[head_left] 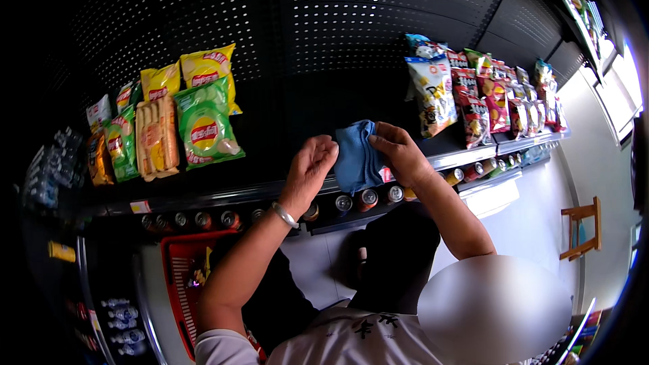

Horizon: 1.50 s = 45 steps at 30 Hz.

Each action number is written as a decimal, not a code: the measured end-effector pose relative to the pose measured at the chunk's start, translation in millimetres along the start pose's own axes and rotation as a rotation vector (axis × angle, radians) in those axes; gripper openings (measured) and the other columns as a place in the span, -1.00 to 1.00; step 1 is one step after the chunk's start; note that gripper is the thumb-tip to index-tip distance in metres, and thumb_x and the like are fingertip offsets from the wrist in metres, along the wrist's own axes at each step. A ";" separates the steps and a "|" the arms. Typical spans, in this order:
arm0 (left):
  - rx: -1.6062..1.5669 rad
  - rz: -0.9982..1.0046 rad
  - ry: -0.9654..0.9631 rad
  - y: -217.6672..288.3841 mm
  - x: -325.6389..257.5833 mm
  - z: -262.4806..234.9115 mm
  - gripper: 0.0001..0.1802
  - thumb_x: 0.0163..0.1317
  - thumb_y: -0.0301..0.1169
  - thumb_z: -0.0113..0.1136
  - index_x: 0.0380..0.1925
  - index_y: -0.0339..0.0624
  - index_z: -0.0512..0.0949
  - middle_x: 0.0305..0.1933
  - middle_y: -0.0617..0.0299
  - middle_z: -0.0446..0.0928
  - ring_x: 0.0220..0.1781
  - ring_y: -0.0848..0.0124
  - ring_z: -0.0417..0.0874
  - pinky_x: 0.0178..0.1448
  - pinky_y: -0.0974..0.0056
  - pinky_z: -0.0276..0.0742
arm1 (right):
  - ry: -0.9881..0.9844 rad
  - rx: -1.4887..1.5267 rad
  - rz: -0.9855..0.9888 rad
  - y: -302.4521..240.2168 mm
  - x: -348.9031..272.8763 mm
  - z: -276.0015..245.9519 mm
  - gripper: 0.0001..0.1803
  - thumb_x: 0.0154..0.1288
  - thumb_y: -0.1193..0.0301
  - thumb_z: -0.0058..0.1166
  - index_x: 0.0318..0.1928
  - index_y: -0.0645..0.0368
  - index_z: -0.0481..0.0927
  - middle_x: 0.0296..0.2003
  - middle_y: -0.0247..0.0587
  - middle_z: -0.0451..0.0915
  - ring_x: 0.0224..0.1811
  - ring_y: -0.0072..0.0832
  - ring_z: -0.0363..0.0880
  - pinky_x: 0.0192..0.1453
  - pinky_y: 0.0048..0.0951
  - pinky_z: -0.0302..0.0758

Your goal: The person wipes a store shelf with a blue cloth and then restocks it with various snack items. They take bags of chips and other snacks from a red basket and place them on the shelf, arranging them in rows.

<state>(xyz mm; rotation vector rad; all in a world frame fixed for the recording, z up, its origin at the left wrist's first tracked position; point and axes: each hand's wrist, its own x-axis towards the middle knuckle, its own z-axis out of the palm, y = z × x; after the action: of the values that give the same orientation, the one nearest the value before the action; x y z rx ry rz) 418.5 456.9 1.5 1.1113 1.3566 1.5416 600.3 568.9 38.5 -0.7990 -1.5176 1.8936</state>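
A folded blue cloth (357, 157) hangs in front of the black shelf's front edge. My right hand (400, 152) is closed on the cloth's upper right corner, thumb over its folds. At the cloth's left edge is my left hand (311, 167), palm turned toward it and fingers loosely bent. Its fingertips reach the edge, but I see no grip there; whether they touch is hard to tell. A silver bangle (285, 215) circles my left wrist.
Yellow and green chip bags (206, 125) stand on the shelf at left, with more snack bags (433, 94) at right. Cans (368, 199) line the lower shelf. A red basket (177, 284) sits on the floor at lower left, a wooden stool (581, 228) at far right.
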 end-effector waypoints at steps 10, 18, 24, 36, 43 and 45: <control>-0.343 -0.040 0.081 -5.8 7.5 -21.6 -0.86 0.24 -0.47 0.36 -0.30 -0.09 0.54 -0.30 0.43 0.54 -0.23 0.64 0.51 -0.06 0.47 0.46 | -0.159 -0.191 -0.020 21.8 20.8 27.4 -0.18 0.28 0.04 0.30 0.32 0.39 0.33 0.14 0.15 0.48 0.23 -0.20 0.44 0.31 -0.18 0.40; -0.231 0.067 0.202 -6.8 8.2 -19.5 -0.77 0.20 -0.42 0.41 -0.44 -0.12 0.48 -0.44 0.46 0.44 -0.37 0.65 0.38 -0.23 0.45 0.39 | -0.111 -0.116 -0.012 33.6 21.5 32.5 -0.42 0.30 0.31 0.27 0.21 0.40 0.45 0.02 0.02 0.61 0.09 -0.24 0.57 0.24 -0.33 0.44; -0.027 0.085 0.118 -6.7 4.1 -14.4 -0.81 0.26 -0.43 0.35 -0.33 -0.14 0.47 -0.38 0.44 0.47 -0.35 0.66 0.45 -0.23 0.50 0.41 | 0.083 -0.252 0.060 25.9 23.6 21.6 -0.43 0.22 0.52 0.21 0.24 0.42 0.43 0.11 0.08 0.58 0.11 -0.30 0.56 0.27 -0.36 0.44; 0.239 0.091 -0.239 7.1 -29.2 7.6 -0.92 0.29 -0.56 0.23 -0.27 -0.27 0.51 -0.37 0.34 0.55 -0.39 0.66 0.52 -0.29 0.52 0.50 | 0.124 -1.105 -0.613 -1.4 36.5 -47.6 -0.78 0.16 0.53 0.30 -0.16 0.21 0.62 -0.25 -0.06 0.71 -0.24 -0.22 0.74 -0.14 -0.33 0.65; 0.287 0.125 -0.377 17.4 -52.7 20.7 -0.89 0.24 -0.57 0.24 -0.27 -0.29 0.52 -0.37 0.22 0.61 -0.35 0.49 0.67 -0.23 0.40 0.58 | 0.127 -1.147 -0.560 32.6 30.0 -50.8 -0.79 0.21 0.51 0.24 -0.14 0.28 0.62 -0.10 0.01 0.67 -0.04 -0.15 0.68 0.02 -0.27 0.63; 0.332 0.159 -0.420 14.5 -56.7 22.0 -0.88 0.21 -0.58 0.24 -0.26 -0.29 0.51 -0.35 0.18 0.61 -0.34 0.43 0.69 -0.21 0.36 0.61 | 0.052 -1.201 -0.472 47.2 39.5 -53.4 -0.63 0.23 0.42 0.23 0.03 0.28 0.59 0.14 0.10 0.55 0.23 -0.09 0.52 0.28 -0.19 0.48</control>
<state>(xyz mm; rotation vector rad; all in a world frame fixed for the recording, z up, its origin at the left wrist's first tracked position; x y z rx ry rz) 456.8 408.3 10.6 1.6763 1.2772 1.1206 611.5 623.6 -20.9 -0.8047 -2.4996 0.4876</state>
